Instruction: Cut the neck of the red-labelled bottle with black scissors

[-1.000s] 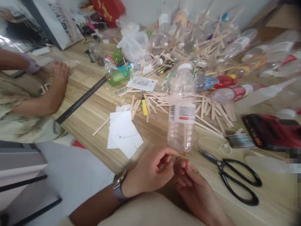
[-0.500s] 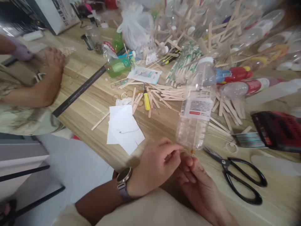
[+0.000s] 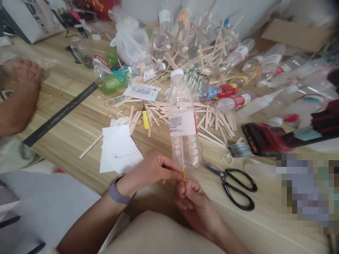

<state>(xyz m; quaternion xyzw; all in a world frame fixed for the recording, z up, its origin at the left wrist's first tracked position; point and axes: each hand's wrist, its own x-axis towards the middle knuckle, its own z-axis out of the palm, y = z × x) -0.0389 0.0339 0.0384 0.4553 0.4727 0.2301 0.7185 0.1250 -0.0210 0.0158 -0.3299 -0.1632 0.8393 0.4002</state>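
Observation:
A thin wooden stick [image 3: 182, 151] points up from between my hands, over the lower part of a clear plastic bottle [image 3: 185, 121] with a white cap and label. Near the stick's lower end is a small amber band [image 3: 183, 174], which looks like a rubber band wound round it. My right hand [image 3: 194, 199] is closed, thumb and finger pinching the bottom of the stick. From the other side my left hand [image 3: 153, 169] pinches at the amber band. Black-handled scissors [image 3: 225, 176] lie to the right of my right hand.
White paper [image 3: 118, 150] with a dark thread lies left. Behind are a yellow-handled screwdriver [image 3: 145, 120], loose craft sticks [image 3: 159, 109] and several bottles. A red-black power tool [image 3: 262, 139] sits right. Another person's hand [image 3: 23, 72] is at far left, beyond a black strip [image 3: 63, 113].
The view has swung right, so the table's things sit further left. My left hand has turned at the wrist and its fingers now meet the band; the stick shows more clearly.

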